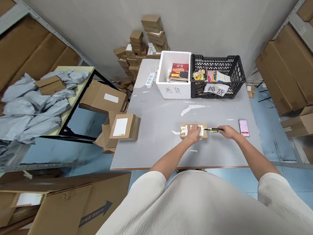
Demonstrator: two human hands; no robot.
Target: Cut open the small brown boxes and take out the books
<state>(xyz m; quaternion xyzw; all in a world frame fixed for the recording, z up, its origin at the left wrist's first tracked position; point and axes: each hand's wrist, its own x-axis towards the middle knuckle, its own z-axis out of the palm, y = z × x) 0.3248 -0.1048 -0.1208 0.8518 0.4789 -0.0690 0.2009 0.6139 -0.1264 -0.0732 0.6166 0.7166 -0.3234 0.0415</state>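
A small cardboard box with a white label lies on the grey table. My left hand rests on top of it, fingers spread over the label. From the right, my right hand is closed round the end of a black and yellow utility knife. The knife points left, its tip at the box's right side; whether the blade touches the cardboard is too small to tell. Right of that hand lies a phone with a pink screen.
At the table's back stand a white foam box and a black plastic crate, both holding books. A labelled carton sits at the left edge, a power strip behind it. Grey parcel bags cover a side table. Cartons line both sides.
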